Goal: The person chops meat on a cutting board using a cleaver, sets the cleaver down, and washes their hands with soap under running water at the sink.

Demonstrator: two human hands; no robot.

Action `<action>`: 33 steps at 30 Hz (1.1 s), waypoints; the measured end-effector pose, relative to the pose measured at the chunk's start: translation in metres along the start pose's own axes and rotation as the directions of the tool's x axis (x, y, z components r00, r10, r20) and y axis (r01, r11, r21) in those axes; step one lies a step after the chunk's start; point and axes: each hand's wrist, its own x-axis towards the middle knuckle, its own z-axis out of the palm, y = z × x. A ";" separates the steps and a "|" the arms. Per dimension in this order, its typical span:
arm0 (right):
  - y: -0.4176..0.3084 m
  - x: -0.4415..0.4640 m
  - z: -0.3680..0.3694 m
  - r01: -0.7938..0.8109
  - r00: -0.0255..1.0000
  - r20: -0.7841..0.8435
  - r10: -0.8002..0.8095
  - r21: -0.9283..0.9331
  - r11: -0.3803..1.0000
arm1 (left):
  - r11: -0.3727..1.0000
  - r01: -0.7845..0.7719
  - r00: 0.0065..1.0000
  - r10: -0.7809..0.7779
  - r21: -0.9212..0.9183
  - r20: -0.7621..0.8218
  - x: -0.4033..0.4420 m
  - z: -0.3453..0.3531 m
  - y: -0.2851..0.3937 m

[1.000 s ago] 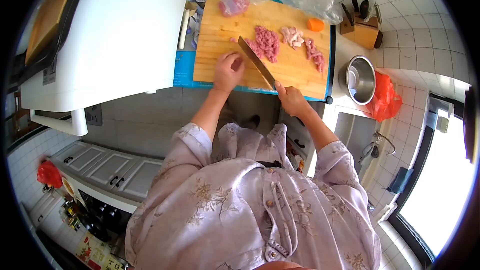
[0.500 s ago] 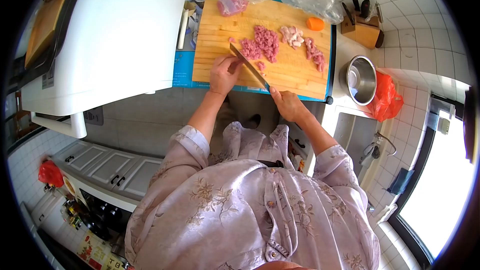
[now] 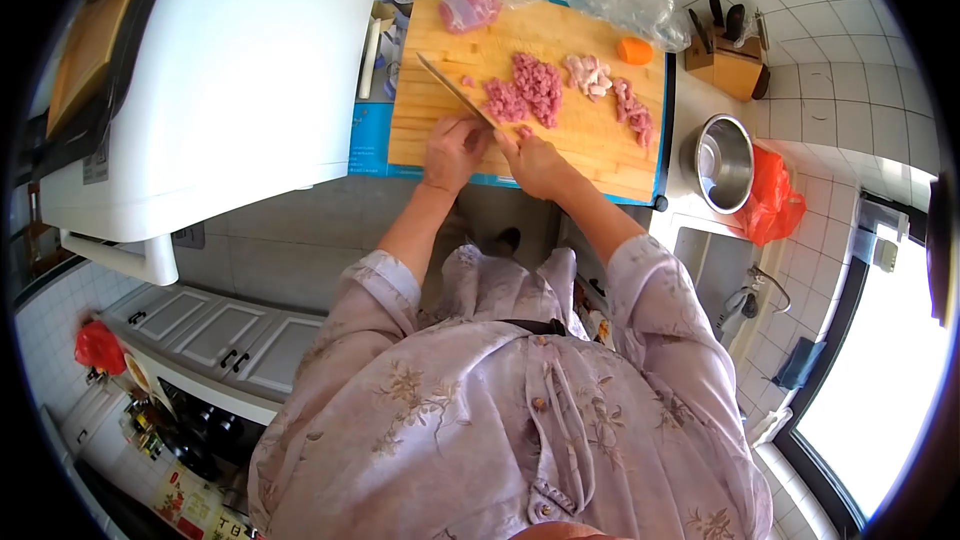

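Gripping the knife (image 3: 450,83) by its handle, the right hand (image 3: 538,166) is closed and has swung left, close beside the left hand (image 3: 453,152); half a second ago the two were farther apart. The blade now points up and left across the cutting board (image 3: 415,140), clear of the chopped meat (image 3: 540,88), so chopping seems to have paused. The left hand is half curled by the blade near the handle; whether it touches the steel or pinches a scrap, I cannot tell. The chopped meat lies mid-board, to the right of the blade. Counting up: two hands, one knife held, one chopped pink heap with two lobes, one pale heap (image 3: 588,76), one pink strip-like heap (image 3: 633,112), two stray bits (image 3: 468,81), one wrapped pink lump (image 3: 470,9) and one orange piece (image 3: 634,50).
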 end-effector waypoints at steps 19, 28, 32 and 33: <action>0.019 -0.063 0.012 -0.427 0.873 0.068 0.483 0.586 0.689 | 1.000 0.021 0.998 -0.021 -0.014 -0.056 0.016 0.020 -0.002; 0.011 -0.076 0.009 -0.375 0.891 -0.013 0.454 0.541 0.753 | 0.999 -0.047 0.994 0.045 -0.015 -0.096 0.014 0.016 -0.004; 0.011 -0.076 0.010 -0.364 0.896 -0.027 0.444 0.531 0.765 | 0.999 -0.051 0.996 0.051 0.003 -0.079 0.014 0.017 -0.007; 0.007 -0.079 0.004 -0.333 0.913 -0.040 0.407 0.504 0.797 | 0.999 -0.049 0.996 0.049 0.003 -0.080 0.015 0.016 -0.006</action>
